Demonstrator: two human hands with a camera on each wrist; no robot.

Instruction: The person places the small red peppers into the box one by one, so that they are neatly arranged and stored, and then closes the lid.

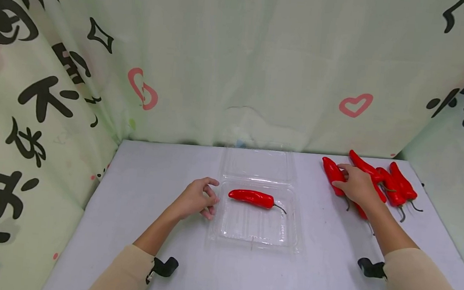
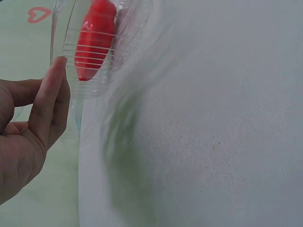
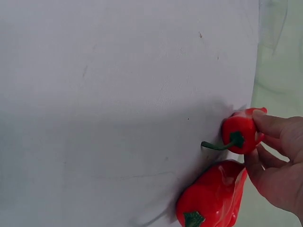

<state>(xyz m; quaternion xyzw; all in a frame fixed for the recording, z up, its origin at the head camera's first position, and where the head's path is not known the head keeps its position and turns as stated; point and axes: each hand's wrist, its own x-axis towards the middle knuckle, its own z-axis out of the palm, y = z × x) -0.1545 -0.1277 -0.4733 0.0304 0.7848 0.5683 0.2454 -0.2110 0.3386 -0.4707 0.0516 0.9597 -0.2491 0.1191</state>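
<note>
Centrally placed on the table (image 1: 160, 161), a clear plastic container (image 1: 234, 230) serves as landmark: a shallow square tray with rounded corners, ribbed walls and a thin, glossy lid (image 1: 259, 166) folded back along its far edge. Inside it lies 1 red pepper (image 1: 251, 198), smooth and shiny, tapering to a blunt tip on the left, its thin, curved stem on the right.

Just beside the container's left wall is the left hand (image 1: 199, 198), fingers loosely bent and apart, gripping nothing; whether a fingertip touches the plastic, I cannot tell. Well to the right of the container, the right hand (image 1: 358, 186) pinches a second pepper (image 1: 331, 172) between thumb and fingers; the right wrist view shows its rounded shoulder and dark green stem.

Farther right of the container, beyond that pepper, more red peppers (image 1: 404, 181) lie bunched together, glossy and creased, with slender stems; 1 is partly hidden beneath the right wrist. Behind the container hangs a pale green cloth (image 1: 206, 60), softly wrinkled, printed with pink hearts and bold black characters.
</note>
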